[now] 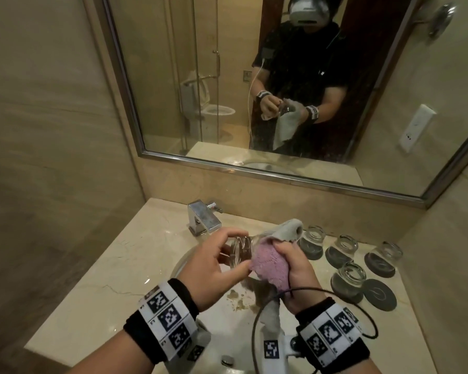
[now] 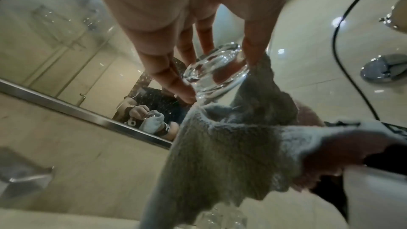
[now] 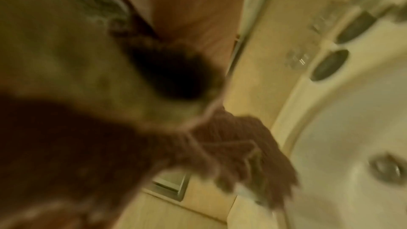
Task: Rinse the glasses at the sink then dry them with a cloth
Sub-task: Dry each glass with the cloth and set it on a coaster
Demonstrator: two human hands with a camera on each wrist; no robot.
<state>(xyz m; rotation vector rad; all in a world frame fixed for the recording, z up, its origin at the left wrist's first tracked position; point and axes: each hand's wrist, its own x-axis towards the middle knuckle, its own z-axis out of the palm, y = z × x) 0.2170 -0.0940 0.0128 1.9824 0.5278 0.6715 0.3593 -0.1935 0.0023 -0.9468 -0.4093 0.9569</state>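
Head view looks down; wrist views sit close, sharing the sink (image 1: pixel 184 261).

A clear glass (image 1: pixel 239 252) lies sideways above the sink (image 1: pixel 184 261), wrapped in a pink-grey cloth (image 1: pixel 270 265).

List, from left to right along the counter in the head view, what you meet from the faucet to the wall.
Faucet → left hand holding the glass → cloth gripped by the right hand → inverted glasses on dark coasters, the last being the far-right glass.
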